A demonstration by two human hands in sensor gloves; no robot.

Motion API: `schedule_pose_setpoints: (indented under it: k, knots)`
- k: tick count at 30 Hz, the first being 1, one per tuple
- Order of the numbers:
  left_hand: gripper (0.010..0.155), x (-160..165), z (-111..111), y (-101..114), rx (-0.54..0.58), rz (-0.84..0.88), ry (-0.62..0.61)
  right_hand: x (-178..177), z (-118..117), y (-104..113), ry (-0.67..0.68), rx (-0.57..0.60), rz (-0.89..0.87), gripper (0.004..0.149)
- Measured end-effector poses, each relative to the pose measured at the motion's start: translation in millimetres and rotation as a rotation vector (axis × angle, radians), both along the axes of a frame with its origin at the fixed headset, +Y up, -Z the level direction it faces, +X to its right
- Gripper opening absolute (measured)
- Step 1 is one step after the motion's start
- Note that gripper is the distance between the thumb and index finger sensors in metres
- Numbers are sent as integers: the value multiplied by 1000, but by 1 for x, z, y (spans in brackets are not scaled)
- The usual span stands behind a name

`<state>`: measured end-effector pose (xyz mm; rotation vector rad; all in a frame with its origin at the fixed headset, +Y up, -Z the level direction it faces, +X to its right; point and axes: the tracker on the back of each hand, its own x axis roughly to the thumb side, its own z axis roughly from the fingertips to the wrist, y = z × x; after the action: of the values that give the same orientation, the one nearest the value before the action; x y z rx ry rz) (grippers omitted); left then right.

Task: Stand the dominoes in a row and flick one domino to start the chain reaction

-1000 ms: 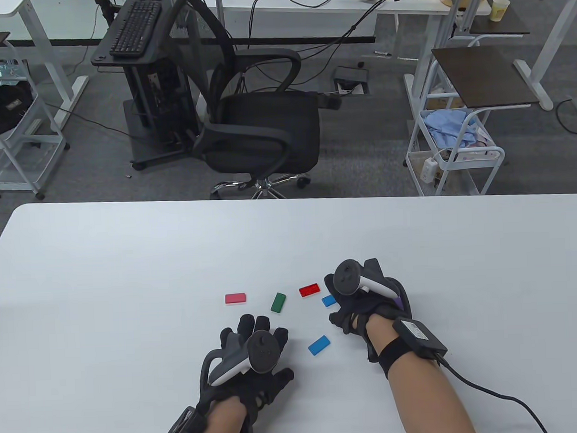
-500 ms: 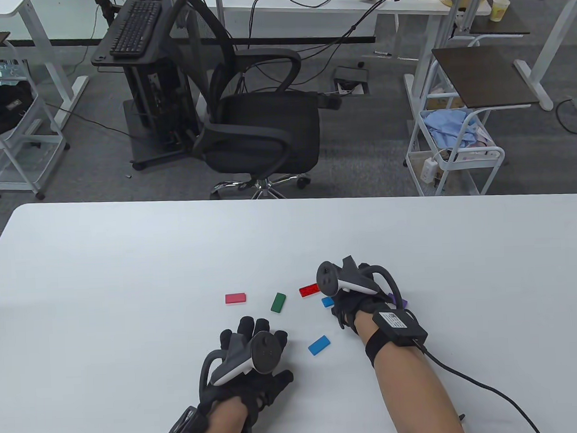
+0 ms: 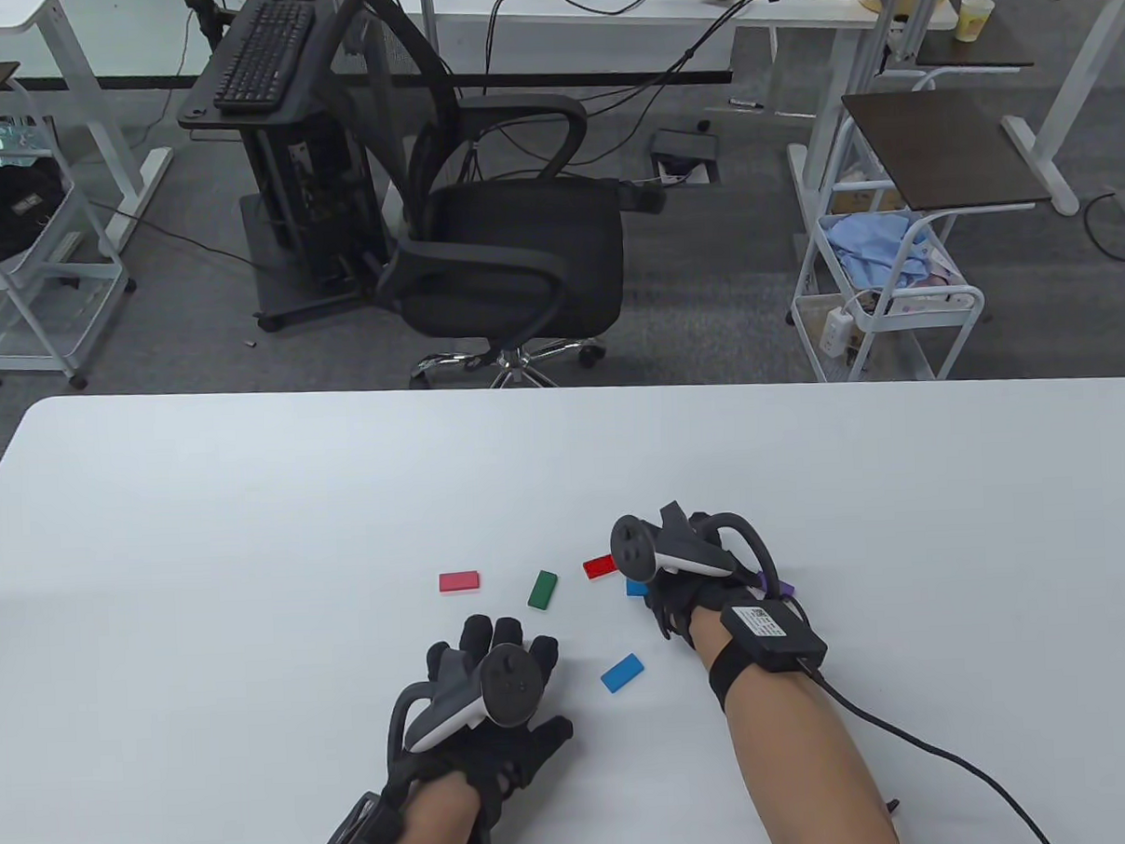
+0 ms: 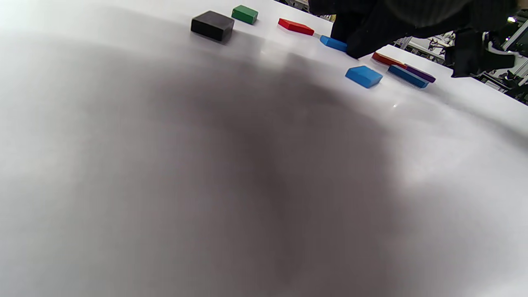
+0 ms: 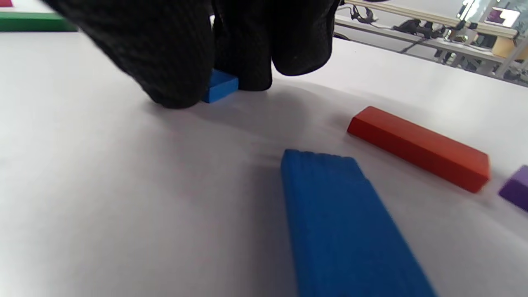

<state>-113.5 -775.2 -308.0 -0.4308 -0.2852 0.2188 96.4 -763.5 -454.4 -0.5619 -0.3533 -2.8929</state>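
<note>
Several coloured dominoes lie flat on the white table (image 3: 249,510): pink (image 3: 459,581), green (image 3: 543,589), red (image 3: 599,565) and a blue one (image 3: 622,672). My right hand (image 3: 665,602) reaches down on a second blue domino (image 3: 634,588), mostly hidden there. In the right wrist view two fingertips (image 5: 177,70) pinch that blue domino (image 5: 220,86) on the table. Behind my right wrist lie a dark blue domino (image 5: 346,222), an orange-red one (image 5: 418,148) and a purple one (image 5: 515,187). My left hand (image 3: 495,637) rests flat, fingers spread, holding nothing.
A black office chair (image 3: 509,256) stands beyond the table's far edge, with white carts (image 3: 884,305) and desks behind. A cable (image 3: 941,760) runs from my right wrist across the table. The left wrist view shows a dark block (image 4: 212,25) beside the green domino (image 4: 245,14).
My right hand has shifted left and rolled over the small blue domino, closing its fingertips on it. The left hand has stayed put.
</note>
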Motion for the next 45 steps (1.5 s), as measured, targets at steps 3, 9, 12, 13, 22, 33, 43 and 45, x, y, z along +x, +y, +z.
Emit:
schedule_pose_setpoints:
  k: [3,9,12,13,22,33,43,45]
  knots:
    - [81,-1,0,0,-2,1,3,0,3,-3,17,11,-7,73]
    - [81,-1,0,1,2,0,8,6,6,-6,-6,21,-86,77]
    - [81,-1,0,1,9,5,9,10,8,-3,-31,2,-175,75]
    - [81,-1,0,1,10,5,8,11,8,-1,-40,-6,-211,73]
    - [81,-1,0,1,18,12,3,16,14,22,-70,-15,-366,56]
    - [81,-3,0,2,17,21,4,28,19,15,-147,-109,-472,61]
    - [81,-2,0,1,13,24,-3,33,19,-1,-201,-117,-559,58]
    - [81,-3,0,1,12,26,-3,34,18,-2,-210,-107,-571,58]
